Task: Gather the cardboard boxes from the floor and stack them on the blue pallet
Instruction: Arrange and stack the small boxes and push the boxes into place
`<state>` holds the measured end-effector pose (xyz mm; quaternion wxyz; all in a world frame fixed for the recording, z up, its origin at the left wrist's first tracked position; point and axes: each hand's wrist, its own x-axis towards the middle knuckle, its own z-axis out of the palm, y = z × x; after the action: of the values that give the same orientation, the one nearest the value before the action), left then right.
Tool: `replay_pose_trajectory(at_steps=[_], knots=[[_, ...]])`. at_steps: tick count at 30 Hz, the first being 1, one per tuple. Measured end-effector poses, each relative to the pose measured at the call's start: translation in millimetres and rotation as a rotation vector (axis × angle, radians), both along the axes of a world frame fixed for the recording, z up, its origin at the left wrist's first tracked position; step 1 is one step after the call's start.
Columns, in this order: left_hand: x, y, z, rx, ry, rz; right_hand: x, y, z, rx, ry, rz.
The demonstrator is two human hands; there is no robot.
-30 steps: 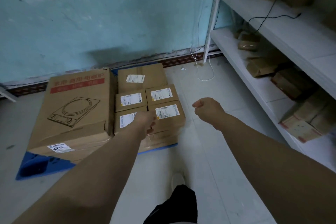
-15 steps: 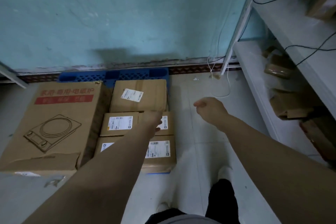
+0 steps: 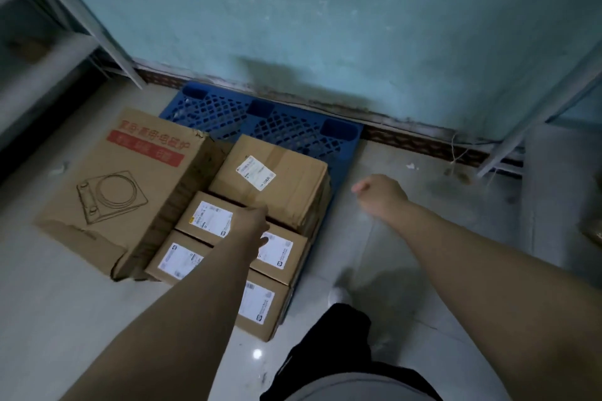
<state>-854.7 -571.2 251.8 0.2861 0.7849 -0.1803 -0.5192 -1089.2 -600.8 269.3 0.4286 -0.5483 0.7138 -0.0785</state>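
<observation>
— Comparing with a second earlier, what was changed?

— More of the blue pallet [image 3: 270, 120] was brought into view at upper centre, its back grid bare. The left hand [image 3: 252, 226] was kept over the small cardboard boxes [image 3: 208, 221] at centre frame, fingers curled loosely, nothing gripped. The right hand [image 3: 381, 194] was held in a loose fist over bare floor [image 3: 423, 254], empty.

— And for the task?

— A box seems just set down; room was left behind the larger box [image 3: 277, 179] beside the cooker carton [image 3: 120, 185].

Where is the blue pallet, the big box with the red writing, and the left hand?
blue pallet [image 3: 286, 127]: head view, bare lattice top.
big box [image 3: 107, 185]: head view, top face.
left hand [image 3: 249, 225]: head view, back of hand.
</observation>
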Motion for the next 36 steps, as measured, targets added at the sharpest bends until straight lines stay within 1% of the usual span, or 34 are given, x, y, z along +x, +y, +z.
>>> replay_pose_trajectory(at_steps=[4,8,12,14,18,21,24,27,32,34,36], knots=[[5.4,-38.1,-11.5,0.002,-0.008,0.115,13.7,-59.6,-8.3,0.000,-0.021,0.127],[9.6,-73.2,-20.1,0.052,-0.016,0.218,11.3,-118.5,-9.6,0.020,0.059,0.234],[12.5,-103.5,-16.9,0.092,-0.005,0.314,6.1,-173.9,-5.2,-0.001,0.115,0.272],[15.6,-120.9,-14.5,0.083,0.001,0.357,9.0,-200.5,-3.5,0.001,0.128,0.313],[22.7,-152.1,-13.1,0.062,0.008,0.480,35.9,-257.4,-10.8,0.000,0.152,0.467],[24.5,-171.0,-21.1,0.087,0.006,0.565,67.6,-294.3,-23.5,0.004,0.116,0.576],[21.5,-187.9,-36.4,0.137,0.000,0.641,94.4,-328.4,-39.0,0.049,0.085,0.714],[11.6,-209.3,-52.6,0.232,0.003,0.721,106.0,-372.0,-59.2,0.115,0.080,0.811],[-10.0,-242.6,-90.4,0.400,-0.029,0.810,106.3,-427.7,-103.9,0.202,0.223,0.878],[-16.6,-252.7,-104.2,0.432,-0.033,0.820,109.5,-436.4,-123.1,0.242,0.240,0.920],[-19.5,-257.7,-115.4,0.507,-0.049,0.801,114.5,-435.8,-141.6,0.289,0.234,0.958]])
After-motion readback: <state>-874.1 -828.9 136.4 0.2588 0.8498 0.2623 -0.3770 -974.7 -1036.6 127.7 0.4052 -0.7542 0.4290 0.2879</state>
